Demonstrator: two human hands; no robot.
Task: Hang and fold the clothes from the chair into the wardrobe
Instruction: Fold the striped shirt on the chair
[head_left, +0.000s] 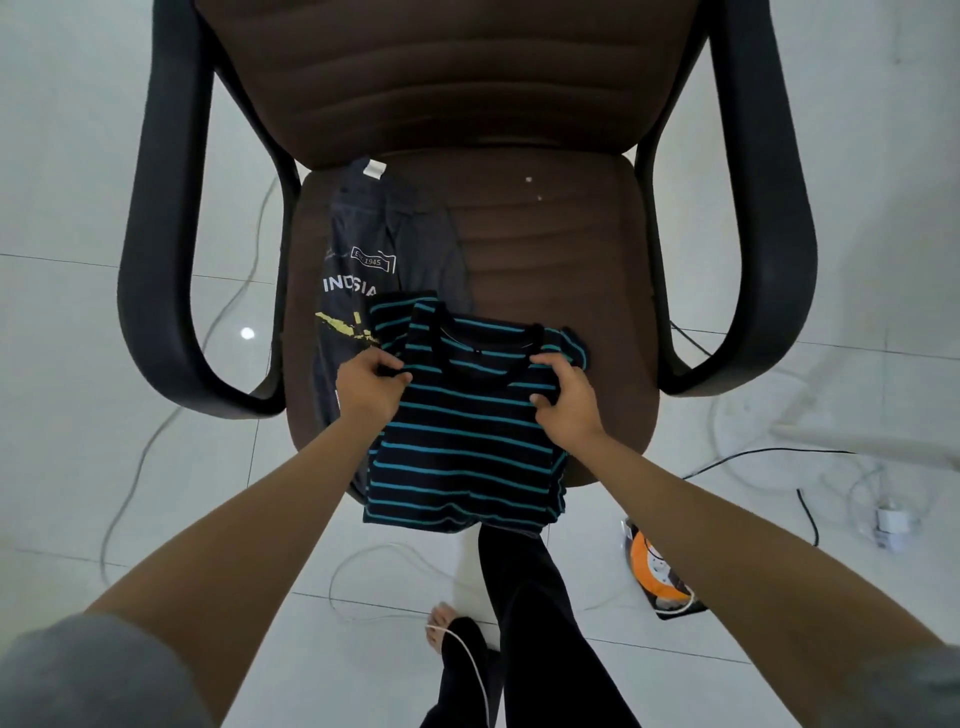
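A black shirt with teal stripes (462, 441) lies on the front of the brown chair seat (561, 249), its lower part hanging over the seat's front edge. My left hand (371, 387) pinches its left shoulder. My right hand (563, 397) grips the right shoulder by the collar. A dark grey printed T-shirt (363, 249) lies on the seat's left side, partly under the striped shirt. The wardrobe is out of view.
Black armrests (156, 218) curve down both sides of the chair. White and black cables (156, 431) trail over the white tiled floor. An orange and black device (657, 571) and a white charger (891, 522) lie at the right. My legs and a bare foot (441, 626) are below.
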